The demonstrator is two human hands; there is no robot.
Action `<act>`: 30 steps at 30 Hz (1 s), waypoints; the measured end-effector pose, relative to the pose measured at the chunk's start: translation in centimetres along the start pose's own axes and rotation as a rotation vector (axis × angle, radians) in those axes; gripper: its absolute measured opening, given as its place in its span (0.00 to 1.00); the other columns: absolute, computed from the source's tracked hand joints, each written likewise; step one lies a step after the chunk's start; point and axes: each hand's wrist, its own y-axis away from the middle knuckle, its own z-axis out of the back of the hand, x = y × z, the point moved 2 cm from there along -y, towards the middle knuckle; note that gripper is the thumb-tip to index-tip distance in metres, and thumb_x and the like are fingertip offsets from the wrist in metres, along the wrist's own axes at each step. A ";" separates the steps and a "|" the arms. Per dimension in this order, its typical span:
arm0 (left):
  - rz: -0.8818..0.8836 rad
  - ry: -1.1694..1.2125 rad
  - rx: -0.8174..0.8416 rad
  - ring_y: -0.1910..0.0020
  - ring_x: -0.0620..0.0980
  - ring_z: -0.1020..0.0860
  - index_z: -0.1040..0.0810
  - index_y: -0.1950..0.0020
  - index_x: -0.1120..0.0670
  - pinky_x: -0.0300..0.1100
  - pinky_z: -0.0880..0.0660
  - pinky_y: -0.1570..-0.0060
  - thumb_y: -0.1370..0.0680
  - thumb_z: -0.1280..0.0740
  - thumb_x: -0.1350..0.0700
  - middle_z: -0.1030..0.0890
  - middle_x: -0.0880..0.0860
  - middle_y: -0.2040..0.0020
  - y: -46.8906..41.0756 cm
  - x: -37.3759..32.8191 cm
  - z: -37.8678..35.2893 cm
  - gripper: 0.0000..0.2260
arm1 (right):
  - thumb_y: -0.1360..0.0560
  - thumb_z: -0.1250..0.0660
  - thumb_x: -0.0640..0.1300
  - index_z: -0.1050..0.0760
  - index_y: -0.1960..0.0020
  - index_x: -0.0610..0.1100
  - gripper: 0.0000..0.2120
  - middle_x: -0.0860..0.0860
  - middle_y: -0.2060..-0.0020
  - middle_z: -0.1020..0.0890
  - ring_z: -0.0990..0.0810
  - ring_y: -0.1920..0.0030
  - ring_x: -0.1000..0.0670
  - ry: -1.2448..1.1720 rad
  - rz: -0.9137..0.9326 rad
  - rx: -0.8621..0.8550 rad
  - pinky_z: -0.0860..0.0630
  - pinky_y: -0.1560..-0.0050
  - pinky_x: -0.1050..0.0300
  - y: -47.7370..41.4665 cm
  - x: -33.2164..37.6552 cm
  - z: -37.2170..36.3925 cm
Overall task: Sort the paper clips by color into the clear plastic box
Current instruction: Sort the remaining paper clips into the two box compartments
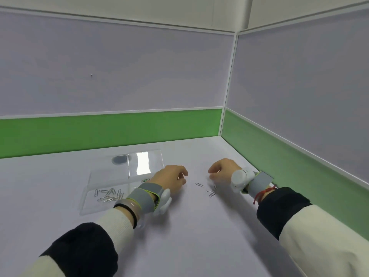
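White bench (189, 226), both hands curled beside the clear plastic box (111, 182).
Left hand (169, 177) and right hand (221, 170) are loosely closed; any grip cannot be told. Loose paper clips (207, 189) lie between them, right of the box; silver clips (108, 194) inside it.

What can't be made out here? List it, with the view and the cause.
Head view only:
- Whether the left hand or right hand pinches a clip: curled fingers hide it.
- Green clip: partly behind the left hand.
- Dark patch in the clear plastic box: blurred.
- Loose clips on the table: colour too small to tell.
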 end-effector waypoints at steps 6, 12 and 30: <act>-0.044 -0.172 0.067 0.37 0.53 0.25 0.28 0.32 0.49 0.44 0.30 0.39 0.22 0.39 0.55 0.25 0.51 0.35 -2.2 -2.6 -2.8 0.18 | 0.31 0.29 0.42 0.18 0.48 0.44 0.11 0.51 0.60 0.21 0.25 0.60 0.53 0.034 0.028 0.069 0.33 0.68 0.72 0.9 -1.7 -0.6; -0.100 -0.393 -0.019 0.42 0.56 0.24 0.21 0.41 0.53 0.46 0.28 0.47 0.21 0.40 0.56 0.23 0.53 0.41 -3.1 -4.0 -4.4 0.12 | 0.30 0.29 0.44 0.19 0.46 0.44 0.13 0.59 0.66 0.28 0.26 0.58 0.53 0.123 0.154 0.127 0.30 0.59 0.65 1.1 -2.0 -2.0; -0.092 -0.501 -0.037 0.46 0.58 0.22 0.25 0.44 0.61 0.47 0.30 0.53 0.19 0.46 0.56 0.21 0.57 0.43 -3.7 -3.9 -5.5 0.13 | 0.32 0.35 0.41 0.21 0.58 0.40 0.06 0.46 0.53 0.20 0.25 0.60 0.46 0.313 0.274 0.099 0.24 0.56 0.52 0.2 -1.5 -3.3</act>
